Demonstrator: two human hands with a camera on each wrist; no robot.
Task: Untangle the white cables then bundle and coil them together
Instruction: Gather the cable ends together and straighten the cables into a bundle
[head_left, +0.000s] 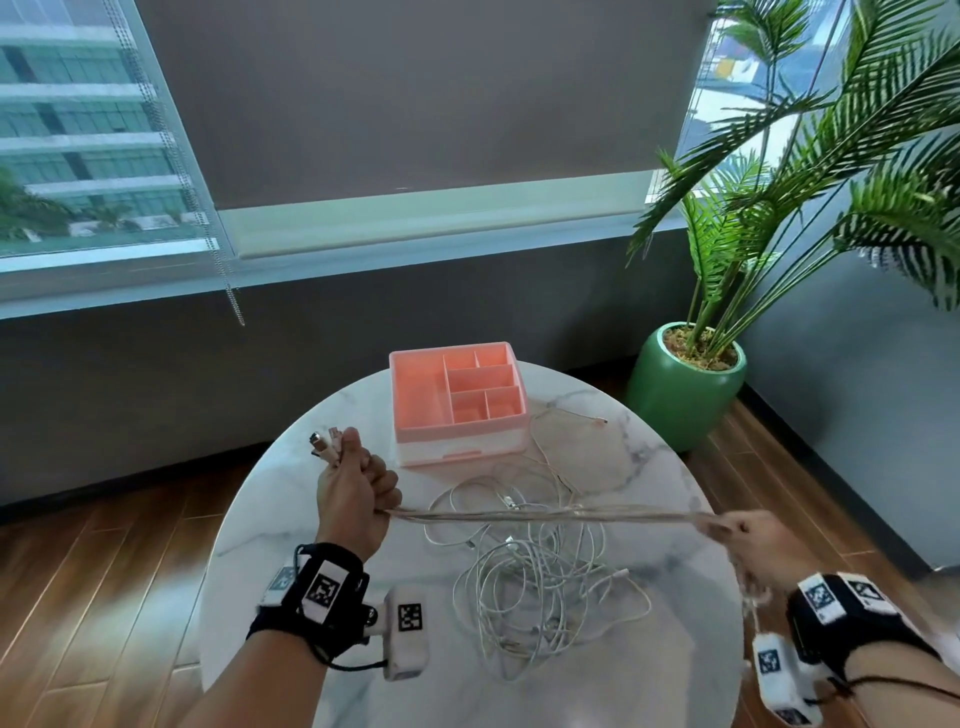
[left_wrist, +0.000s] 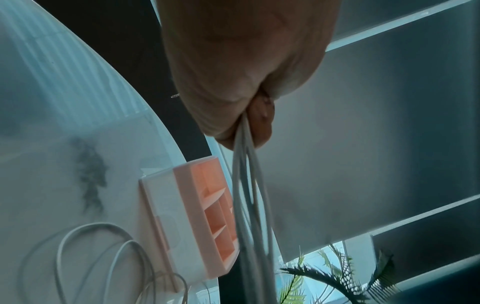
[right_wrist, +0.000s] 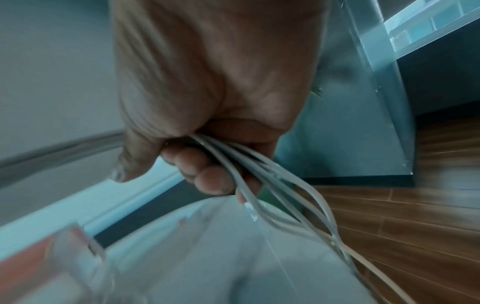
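Observation:
Several white cables run taut as one bundle between my two hands, above a round marble table. My left hand grips the bundle in a fist, with the plug ends sticking out above the thumb. In the left wrist view the cables leave the left hand downward. My right hand grips the other end of the stretch at the table's right edge; its wrist view shows fingers curled round the strands. The slack cable lies in tangled loops on the table below.
A pink organiser box with compartments stands at the table's far side, with one thin cable end to its right. A potted palm in a green pot stands on the wooden floor at the right. A window ledge runs behind.

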